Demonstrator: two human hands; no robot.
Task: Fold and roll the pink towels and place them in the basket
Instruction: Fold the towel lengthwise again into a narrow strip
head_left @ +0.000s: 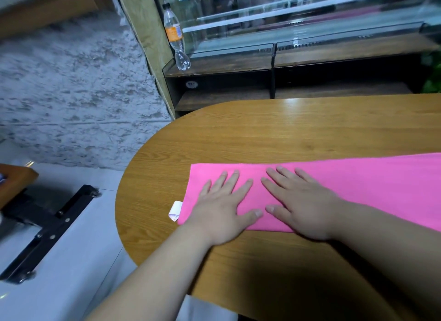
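A pink towel (358, 184) lies folded into a long flat strip across the wooden table (262, 134), running off the right edge of the view. Its left end has a small white label (175, 210) sticking out. My left hand (222, 208) lies flat on the towel's left end, fingers straight and spread. My right hand (300, 203) presses flat on the towel just to the right of it, fingers spread too. No basket is in view.
The table's rounded end is at the left, with white floor below. A black metal frame (47, 234) stands on the floor at lower left. Behind the table is a glass display counter (310, 34) with a plastic bottle (176, 36) on its ledge.
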